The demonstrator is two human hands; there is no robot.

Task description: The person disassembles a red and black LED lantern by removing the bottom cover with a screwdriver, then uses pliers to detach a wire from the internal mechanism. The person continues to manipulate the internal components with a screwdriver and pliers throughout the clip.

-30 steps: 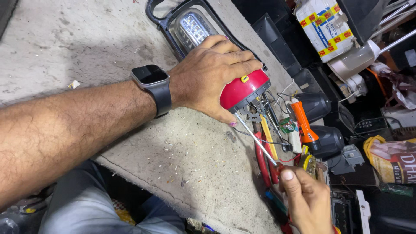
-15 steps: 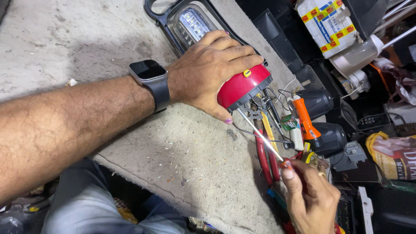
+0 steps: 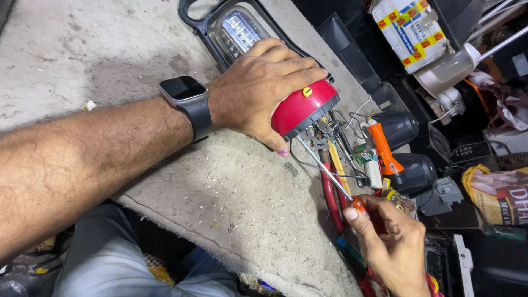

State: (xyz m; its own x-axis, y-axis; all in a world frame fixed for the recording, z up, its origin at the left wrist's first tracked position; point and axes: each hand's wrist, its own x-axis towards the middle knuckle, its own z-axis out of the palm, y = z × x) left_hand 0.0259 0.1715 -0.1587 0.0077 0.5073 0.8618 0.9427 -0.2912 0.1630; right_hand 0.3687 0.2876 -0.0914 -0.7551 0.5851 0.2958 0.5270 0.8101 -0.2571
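**Holding the red lamp steady while the screwdriver goes in**

Pressing down from above, the left hand (image 3: 264,91) has its grip closed over the red lamp body (image 3: 303,109), which lies on its side at the centre of the frame, on the right-hand edge of the grey desk (image 3: 110,60). A dark smartwatch (image 3: 187,99) sits on that wrist. The right hand (image 3: 388,234), at the lower right, has its grip closed around the red handle of a thin screwdriver (image 3: 325,168); the shaft runs up and left, and its tip meets the open underside of the lamp, where loose wires (image 3: 344,124) hang out.

Compared with a second ago, the right hand has come up a little from the bottom edge and the shaft now reaches the lamp's underside rather than lying slack beside it. The left hand has hardly shifted. That reads as the tool having been set to a fastening inside the lamp; the exact spot is too small to tell.

Just right of the wires lies an orange-handled tool (image 3: 382,147), with black rounded housings (image 3: 410,170) beside it. A black-framed lantern (image 3: 234,30) lies at the upper centre, partly under the left hand.
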